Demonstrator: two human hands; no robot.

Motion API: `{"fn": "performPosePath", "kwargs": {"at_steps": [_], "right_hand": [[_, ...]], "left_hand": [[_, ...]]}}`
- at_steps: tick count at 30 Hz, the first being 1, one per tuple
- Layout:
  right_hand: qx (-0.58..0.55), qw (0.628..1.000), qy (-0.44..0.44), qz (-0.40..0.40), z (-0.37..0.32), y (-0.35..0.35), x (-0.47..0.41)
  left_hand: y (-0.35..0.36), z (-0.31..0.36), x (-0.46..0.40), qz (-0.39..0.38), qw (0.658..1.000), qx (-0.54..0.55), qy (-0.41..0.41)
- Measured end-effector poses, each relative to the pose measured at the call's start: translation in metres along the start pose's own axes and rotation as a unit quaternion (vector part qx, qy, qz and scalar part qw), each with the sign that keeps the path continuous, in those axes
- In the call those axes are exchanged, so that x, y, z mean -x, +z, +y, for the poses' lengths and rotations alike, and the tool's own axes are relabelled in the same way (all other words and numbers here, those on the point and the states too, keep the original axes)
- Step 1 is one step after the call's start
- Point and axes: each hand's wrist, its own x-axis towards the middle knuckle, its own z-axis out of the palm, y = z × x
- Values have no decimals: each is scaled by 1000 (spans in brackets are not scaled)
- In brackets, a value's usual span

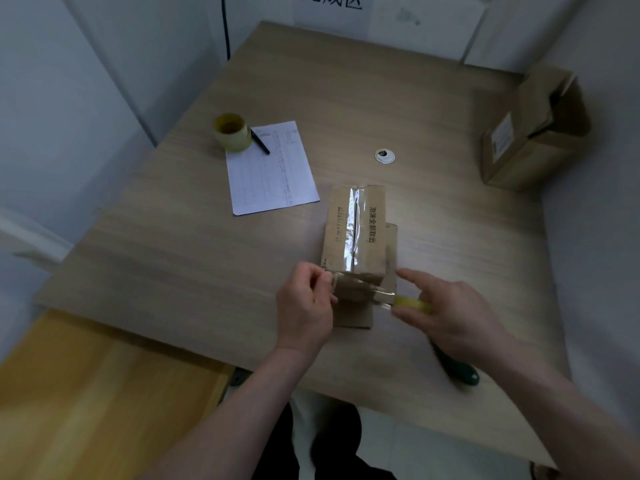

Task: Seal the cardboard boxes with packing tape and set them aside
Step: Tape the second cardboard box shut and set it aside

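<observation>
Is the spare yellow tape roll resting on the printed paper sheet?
Yes, the spare yellow tape roll sits on the printed paper sheet's far corner.

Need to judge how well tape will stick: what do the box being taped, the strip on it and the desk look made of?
Box: plain brown cardboard, matte, printed black characters. Strip along its top seam: clear plastic tape, glossy, catching glare. Desk: light wood-grain surface, likely laminate, smooth and low-sheen.
</observation>
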Motion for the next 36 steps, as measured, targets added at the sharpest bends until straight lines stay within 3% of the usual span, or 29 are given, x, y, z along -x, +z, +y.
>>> {"fn": "performPosePath", "kwargs": {"at_steps": [2,11,18,22,25,26,27,29,31,33,36], "right_hand": [[98,995,-4,24,-3,-7,-10],[122,987,-69,75,8,1,-43],[177,976,-79,96,15,20,-58],[150,974,-101,140,25,34,-63],[125,969,-124,172,28,38,-65],[121,968,-134,176,27,37,-66],[121,965,-143,181,25,36,-67],[117,964,-154,181,23,34,-70],[118,968,-153,163,22,34,-73],[117,971,-150,144,24,32,-74],[115,975,-146,123,26,30,-75]], "left_hand": [[5,-5,-3,1,1000,-8,-11],[20,-27,-21,47,996,-72,-20],[22,-36,-32,12,997,-70,-31],[27,-48,-44,-29,989,-12,-146],[23,-61,-55,3,966,16,-258],[19,-59,-55,23,973,-20,-228],[17,-55,-55,34,987,-62,-147],[19,-43,-55,-49,986,-138,84],[31,-41,-67,-166,927,-231,246],[42,-45,-82,-233,869,-302,315],[48,-54,-95,-230,831,-312,399]]}}
